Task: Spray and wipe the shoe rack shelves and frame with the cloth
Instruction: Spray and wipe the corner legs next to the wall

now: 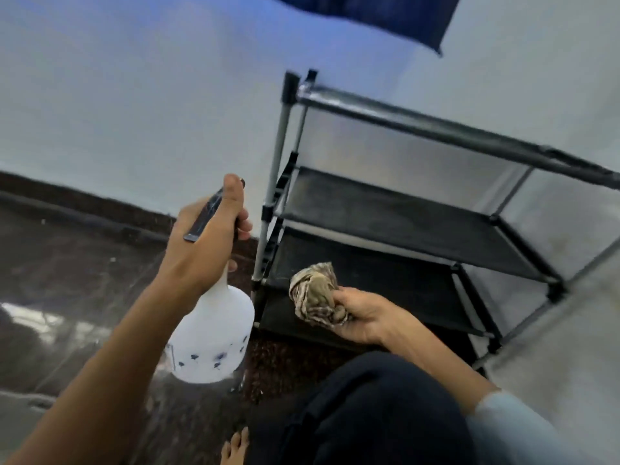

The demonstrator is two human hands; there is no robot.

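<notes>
Pale grey wall (141,105) behind, dark brown speckled floor (80,263) below; a dark blue fabric (385,15) hangs at the top edge, above the rack. Black metal-framed shoe rack with black fabric shelves (396,216) stands against the wall, seen tilted.

Left of the rack: the left hand (204,243) grips the dark trigger head of a white plastic spray bottle (211,333), fingers curled round the neck, nozzle toward the rack's left post. Bottle held off the floor, just beside the rack's lower left corner, apart from it.

In front of the rack's lowest shelf: the right hand (362,313) clenches a crumpled brown-and-cream patterned cloth (315,297), bunched into a ball. Whether the cloth touches the shelf cannot be told.

Open floor lies left of the rack. Below the rack, a knee in dark trousers (369,414) crowds the near edge; bare toes (236,446) show beside it. Middle and top shelves carry nothing.
</notes>
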